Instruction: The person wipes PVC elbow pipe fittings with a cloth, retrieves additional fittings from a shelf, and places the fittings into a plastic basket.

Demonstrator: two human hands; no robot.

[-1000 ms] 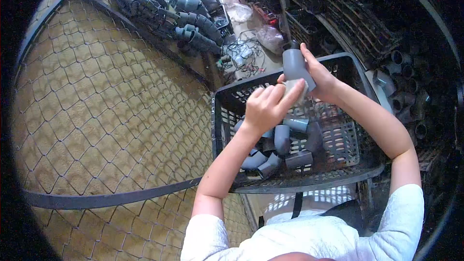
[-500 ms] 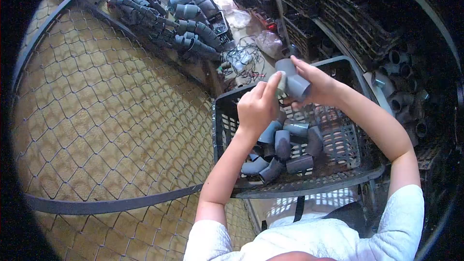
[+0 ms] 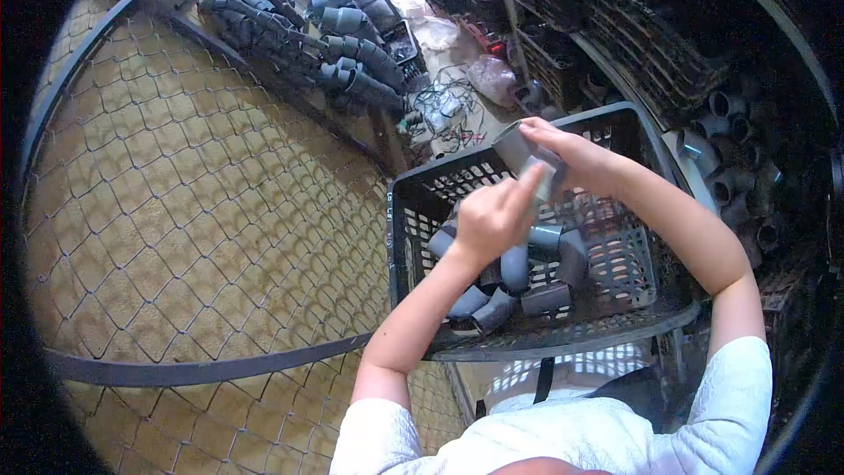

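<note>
Over the far side of a black plastic crate (image 3: pixel 536 352), my right hand (image 3: pixel 580 158) grips a grey pipe tee (image 3: pixel 514 148), tilted with one open end toward the upper left. My left hand (image 3: pixel 497 215) is closed, its index finger reaching to the tee's near side. A small pale greenish piece (image 3: pixel 546 183) shows at those fingertips; blur hides what it is. Below the hands, several grey pipe elbows (image 3: pixel 545 299) lie loose in the crate, partly covered by my left hand.
Chain-link mesh (image 3: pixel 202 211) with a metal frame bar (image 3: pixel 220 374) spans the left. Grey fittings (image 3: pixel 352 79) are heaped behind it. Dark stacked crates (image 3: pixel 642 35) and more fittings (image 3: pixel 730 149) line the right. Plastic bags (image 3: pixel 492 79) and tangled cord (image 3: pixel 448 105) lie on the floor ahead.
The tee has turned in my right hand, its open end now facing upper left. My left hand has moved down and to the right, along with the pale piece.
</note>
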